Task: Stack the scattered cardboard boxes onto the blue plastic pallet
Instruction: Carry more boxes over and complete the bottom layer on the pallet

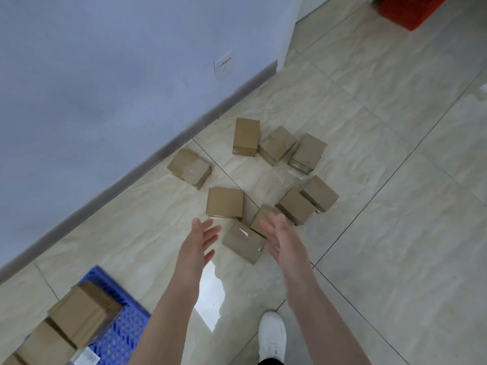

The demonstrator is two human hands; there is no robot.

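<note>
Several small brown cardboard boxes lie scattered on the tiled floor ahead. The nearest box (243, 242) sits between my two hands. My left hand (200, 239) reaches out with fingers spread, to the left of that box and holding nothing. My right hand (279, 237) is stretched out to the right of it, fingers straight, partly covering another box (262, 218). A further box (224, 202) lies just beyond my left hand. The blue plastic pallet (123, 330) is at the bottom left, with stacked cardboard boxes (81, 314) on it.
A pale blue wall with a grey skirting board (147, 164) runs diagonally on the left, carrying a socket plate (223, 65). A red plastic crate (411, 9) stands at the far top right. My white shoe (272, 335) is on the floor below my hands.
</note>
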